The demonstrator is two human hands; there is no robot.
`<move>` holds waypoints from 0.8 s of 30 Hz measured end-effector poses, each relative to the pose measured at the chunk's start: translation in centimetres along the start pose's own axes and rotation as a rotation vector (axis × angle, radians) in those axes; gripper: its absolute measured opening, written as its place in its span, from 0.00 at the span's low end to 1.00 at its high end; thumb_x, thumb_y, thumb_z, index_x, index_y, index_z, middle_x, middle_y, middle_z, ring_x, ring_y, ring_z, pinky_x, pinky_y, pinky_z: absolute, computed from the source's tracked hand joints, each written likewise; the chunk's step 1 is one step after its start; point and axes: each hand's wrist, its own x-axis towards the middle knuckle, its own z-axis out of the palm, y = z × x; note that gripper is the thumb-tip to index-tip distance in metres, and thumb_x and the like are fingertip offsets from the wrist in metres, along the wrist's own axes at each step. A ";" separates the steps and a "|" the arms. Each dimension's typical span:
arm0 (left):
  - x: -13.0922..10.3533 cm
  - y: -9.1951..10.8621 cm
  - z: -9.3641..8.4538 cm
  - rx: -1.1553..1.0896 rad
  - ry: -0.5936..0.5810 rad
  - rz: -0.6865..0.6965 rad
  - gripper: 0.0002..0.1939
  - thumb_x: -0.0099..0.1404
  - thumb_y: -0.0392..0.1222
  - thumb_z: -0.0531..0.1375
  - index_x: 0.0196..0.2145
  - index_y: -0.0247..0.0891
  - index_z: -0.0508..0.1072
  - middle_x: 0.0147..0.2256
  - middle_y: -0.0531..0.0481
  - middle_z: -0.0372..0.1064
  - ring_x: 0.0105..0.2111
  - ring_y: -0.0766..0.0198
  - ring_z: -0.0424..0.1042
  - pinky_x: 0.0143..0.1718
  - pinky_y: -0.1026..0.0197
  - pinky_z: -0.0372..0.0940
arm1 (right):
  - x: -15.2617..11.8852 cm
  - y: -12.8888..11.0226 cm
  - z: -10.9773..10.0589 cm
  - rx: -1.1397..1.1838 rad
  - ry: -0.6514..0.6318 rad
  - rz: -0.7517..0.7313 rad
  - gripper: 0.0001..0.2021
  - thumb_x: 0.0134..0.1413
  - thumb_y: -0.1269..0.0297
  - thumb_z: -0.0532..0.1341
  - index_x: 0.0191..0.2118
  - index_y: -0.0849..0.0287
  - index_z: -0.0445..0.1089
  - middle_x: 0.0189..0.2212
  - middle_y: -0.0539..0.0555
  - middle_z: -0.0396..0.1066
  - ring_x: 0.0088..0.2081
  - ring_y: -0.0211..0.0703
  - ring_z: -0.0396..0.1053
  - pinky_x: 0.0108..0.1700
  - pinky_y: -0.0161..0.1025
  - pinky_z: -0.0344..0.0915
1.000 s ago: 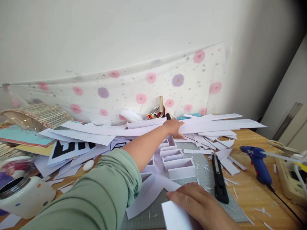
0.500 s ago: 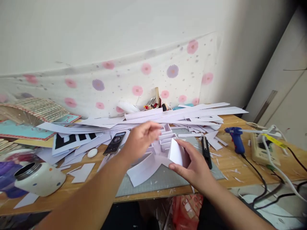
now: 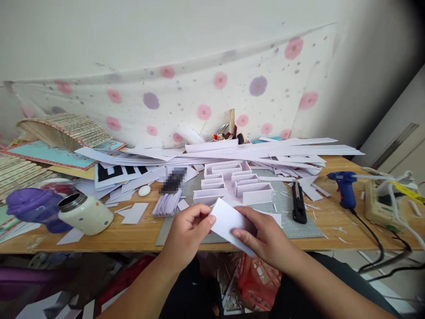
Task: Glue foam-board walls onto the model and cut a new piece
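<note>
Both hands are gripping one white card piece (image 3: 229, 221) at the near edge of a cluttered wooden table (image 3: 335, 228): the left hand (image 3: 187, 232) is pinching its left end between thumb and fingers, while the right hand (image 3: 265, 237) is closing over its right side. Just beyond the fingers, several small white paper boxes (image 3: 237, 184) are sitting on a grey cutting mat (image 3: 288, 221). To their right, one black utility knife (image 3: 299, 203) and one blue glue gun (image 3: 345, 188) are lying. Farther back, long white strips (image 3: 265, 153) are piling against a flower-dotted cloth (image 3: 199, 97) hanging on the wall. Left of the fingers, one spotted jar (image 3: 86, 215) is lying on its side.
</note>
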 end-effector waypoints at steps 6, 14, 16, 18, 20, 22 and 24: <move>-0.6 -1.7 2.7 -0.382 0.129 0.019 0.22 0.61 0.51 0.61 0.51 0.41 0.65 0.44 0.45 0.70 0.45 0.55 0.68 0.46 0.57 0.63 | -0.1 0.4 2.8 0.135 0.142 0.167 0.12 0.62 0.56 0.55 0.32 0.60 0.64 0.24 0.49 0.63 0.26 0.39 0.60 0.28 0.33 0.55; -0.2 -2.9 4.8 -0.292 -0.011 -0.096 0.37 0.58 0.51 0.63 0.59 0.46 0.49 0.47 0.47 0.67 0.46 0.55 0.68 0.47 0.55 0.61 | -0.4 0.0 -0.9 0.106 -0.226 -0.013 0.13 0.60 0.53 0.59 0.37 0.59 0.68 0.30 0.52 0.70 0.30 0.41 0.67 0.33 0.34 0.61; 0.0 -2.7 4.2 -0.136 0.012 -0.032 0.36 0.57 0.49 0.63 0.59 0.44 0.51 0.51 0.44 0.64 0.48 0.53 0.66 0.50 0.52 0.59 | -0.7 2.3 -4.4 0.004 -0.004 0.141 0.16 0.59 0.50 0.58 0.39 0.58 0.70 0.33 0.53 0.72 0.34 0.44 0.69 0.37 0.36 0.64; 0.2 -2.7 3.4 0.034 0.029 0.009 0.38 0.56 0.48 0.63 0.59 0.44 0.51 0.52 0.43 0.62 0.48 0.52 0.65 0.50 0.51 0.58 | -1.1 5.6 -8.0 -0.402 0.331 0.463 0.16 0.60 0.51 0.53 0.38 0.58 0.70 0.34 0.55 0.72 0.36 0.47 0.69 0.38 0.38 0.64; 0.1 -2.9 2.6 0.142 0.038 0.035 0.39 0.54 0.47 0.64 0.58 0.43 0.50 0.50 0.42 0.62 0.44 0.53 0.66 0.45 0.52 0.61 | -1.6 9.2 -10.7 -0.689 0.390 0.740 0.17 0.57 0.52 0.56 0.42 0.60 0.70 0.36 0.58 0.71 0.38 0.53 0.69 0.38 0.43 0.63; 0.0 -3.1 2.0 0.190 0.060 0.064 0.38 0.52 0.49 0.66 0.55 0.43 0.51 0.47 0.44 0.63 0.41 0.55 0.66 0.41 0.55 0.62 | -1.9 12.2 -12.1 -0.735 0.338 0.811 0.21 0.54 0.53 0.58 0.46 0.65 0.69 0.36 0.63 0.70 0.39 0.60 0.69 0.40 0.48 0.62; -0.2 -3.1 1.6 0.236 0.077 0.082 0.35 0.51 0.51 0.67 0.50 0.43 0.53 0.44 0.46 0.65 0.39 0.56 0.66 0.38 0.57 0.63 | -2.0 14.0 -12.4 -0.745 0.281 0.841 0.25 0.52 0.51 0.60 0.48 0.69 0.68 0.36 0.66 0.70 0.40 0.65 0.68 0.40 0.50 0.62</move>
